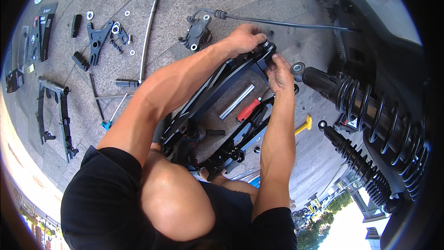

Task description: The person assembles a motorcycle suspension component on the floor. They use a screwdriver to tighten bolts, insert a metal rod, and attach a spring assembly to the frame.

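A long black swingarm (217, 88) runs from between my knees out to the far end, over the stone paving. My left hand (247, 37) grips the top of its far end, fingers curled over a small round fitting there. Just below it, my right hand (280, 71) clasps the same end from the right side, thumb against the black metal. The two hands are a few centimetres apart. Under the arm lie a silver tube (237, 102) and a red-handled screwdriver (249, 109).
Two black coil shock absorbers (370, 106) (360, 166) hang off a vehicle at right. A grey brake caliper (196, 32) with its hose lies beyond my hands. To the left lie a long rod (148, 32), a T-handle wrench (108, 97), a black bracket (99, 39), washers and a frame part (55, 115).
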{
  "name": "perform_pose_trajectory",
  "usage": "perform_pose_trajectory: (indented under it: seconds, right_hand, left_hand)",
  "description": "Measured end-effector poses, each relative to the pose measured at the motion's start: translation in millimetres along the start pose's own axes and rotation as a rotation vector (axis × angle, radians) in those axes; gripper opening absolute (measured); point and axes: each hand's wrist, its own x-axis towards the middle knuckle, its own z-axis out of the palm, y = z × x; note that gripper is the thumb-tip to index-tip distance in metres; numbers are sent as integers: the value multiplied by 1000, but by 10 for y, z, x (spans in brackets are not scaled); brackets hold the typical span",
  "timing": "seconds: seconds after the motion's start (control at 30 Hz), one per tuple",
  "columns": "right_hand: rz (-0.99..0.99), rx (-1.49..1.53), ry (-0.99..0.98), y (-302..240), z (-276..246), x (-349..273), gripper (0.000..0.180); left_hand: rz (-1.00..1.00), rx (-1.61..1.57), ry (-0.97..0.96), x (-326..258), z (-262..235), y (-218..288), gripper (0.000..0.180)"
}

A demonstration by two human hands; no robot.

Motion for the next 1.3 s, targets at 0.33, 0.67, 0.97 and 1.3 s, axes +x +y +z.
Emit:
perform_pose_trajectory:
  seconds: [0.33, 0.67, 0.97, 1.3]
  right_hand:
    - [29, -3, -20, -25, -12, 35, 36]
    - [85, 24, -22, 2, -87, 111, 39]
    - [77, 90, -69, 14, -80, 120, 32]
    - [140, 144, -61, 70, -183, 206, 16]
  left_hand:
    - [44, 31, 60, -30, 44, 52, 37]
    - [27, -12, 23, 3, 40, 14, 36]
    - [29, 0, -5, -14, 30, 28, 34]
    - [-186, -122, -135, 74, -23, 135, 25]
